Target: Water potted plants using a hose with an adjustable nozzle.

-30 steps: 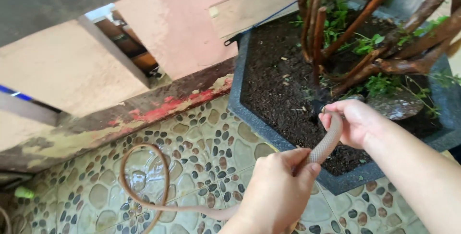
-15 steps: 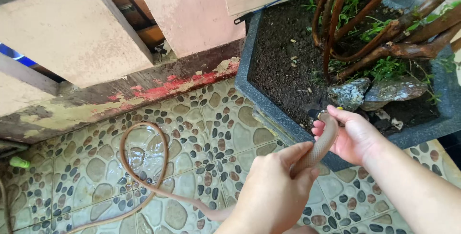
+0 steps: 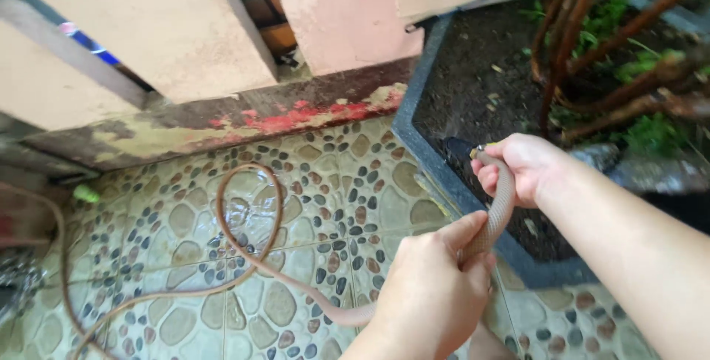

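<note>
While both hands grip brown hose (image 3: 503,201), fingers (image 3: 484,175) wrapped tight; wet pebble-pattern floor (image 3: 333,205); dark planter (image 3: 444,175) beside.

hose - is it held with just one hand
No, both the left hand and the right hand grip the brown hose beside the dark planter.

At your two o'clock sits a dark planter (image 3: 433,154) of soil with brown branches (image 3: 573,31) and green weeds (image 3: 652,132). A pebble-patterned floor (image 3: 325,205) spreads below, and a peeling red-painted beam (image 3: 244,120) crosses at eleven o'clock.
</note>
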